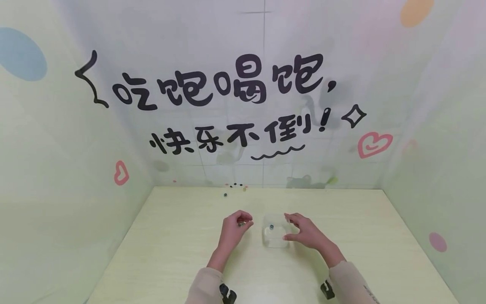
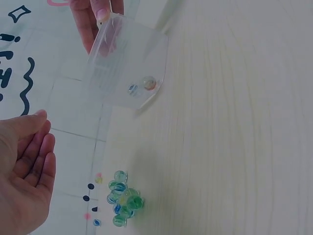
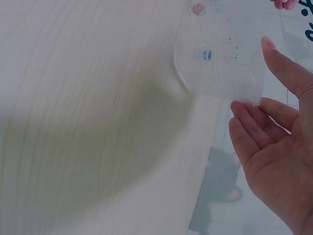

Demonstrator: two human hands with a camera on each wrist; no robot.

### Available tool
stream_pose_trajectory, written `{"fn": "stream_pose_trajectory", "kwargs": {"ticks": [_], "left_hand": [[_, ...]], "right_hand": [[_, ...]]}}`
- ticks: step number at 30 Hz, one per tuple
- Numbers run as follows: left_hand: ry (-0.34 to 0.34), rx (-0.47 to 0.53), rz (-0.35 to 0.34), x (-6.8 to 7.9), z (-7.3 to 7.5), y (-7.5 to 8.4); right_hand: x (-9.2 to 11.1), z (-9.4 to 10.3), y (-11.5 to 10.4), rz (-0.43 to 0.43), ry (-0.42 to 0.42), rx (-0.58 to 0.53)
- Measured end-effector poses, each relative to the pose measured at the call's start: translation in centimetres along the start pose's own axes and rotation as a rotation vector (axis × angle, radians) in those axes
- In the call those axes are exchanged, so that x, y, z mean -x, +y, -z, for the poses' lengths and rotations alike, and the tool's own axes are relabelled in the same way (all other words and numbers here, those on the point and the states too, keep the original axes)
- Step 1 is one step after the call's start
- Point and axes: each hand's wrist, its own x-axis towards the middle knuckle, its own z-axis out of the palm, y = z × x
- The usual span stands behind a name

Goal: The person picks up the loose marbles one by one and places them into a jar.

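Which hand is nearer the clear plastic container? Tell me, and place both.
Right. The right hand touches the right side of the clear plastic container; the left hand is apart from it, off to its left.

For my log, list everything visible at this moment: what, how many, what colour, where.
Wood-grain table: one, pale cream, beneath the items.
Clear plastic container: one, colourless, near the table's middle.
Glass marble inside it: one, blue; an apparent orange-tinged second.
Heap of glass marbles: roughly a dozen, green and blue, left of the container.
Lone glass marble: one, bluish, near the table's back edge.
Printed backdrop: three sides, whitish with black lettering, around the table.
Sleeves: two, beige, on the forearms.
Black plastic fittings: two, under the wrists.
Left hand: one, bare, by the heap.
Right hand: one, bare, holding the container.
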Motion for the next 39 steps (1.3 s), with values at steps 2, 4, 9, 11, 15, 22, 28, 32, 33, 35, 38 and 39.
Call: {"fn": "stream_pose_trajectory", "kwargs": {"ticks": [2,4,9,11,15,22,28,32,33,35,38,39], "left_hand": [[0.005,0.006,-0.002,-0.1,0.1,-0.2],[0.010,0.010,-0.006,-0.1,0.1,-0.4],[0.022,0.013,-0.013,-0.3,0.3,-0.7],[0.026,0.015,-0.001,-0.3,0.4,-0.8],[0.032,0.022,0.023,-0.3,0.7,-0.9],[0.052,0.034,0.024,-0.8,1.4,-1.4],[0.073,0.009,0.001,-1.6,2.0,-1.8],[0.079,-0.007,-0.006,-2.1,2.5,-2.2],[0.080,-0.015,-0.005,-2.3,2.6,-2.3],[0.085,-0.026,-0.003,-2.6,2.9,-2.6],[0.097,-0.046,-0.003,-3.0,3.3,-3.2],[0.101,-0.054,-0.003,-3.2,3.5,-3.3]], "right_hand": [[0.0,0.0,0.0,0.001,0.001,-0.001],[0.1,0.1,0.0,0.001,0.003,-0.004],[0.2,0.1,-0.1,0.003,0.009,0.001],[0.3,0.1,-0.2,0.003,0.012,0.005],[0.4,0.0,-0.3,0.001,0.017,0.006],[0.3,-0.2,-0.3,0.002,0.016,-0.001],[0.2,-0.3,-0.1,0.012,0.012,-0.011],[0.2,-0.2,0.0,0.012,0.007,-0.002],[0.2,-0.2,0.0,0.008,0.005,-0.006],[0.2,-0.2,-0.1,0.006,0.004,0.003],[0.1,-0.1,-0.1,0.001,0.004,0.004],[0.1,-0.1,-0.2,0.001,0.004,0.002]]}}
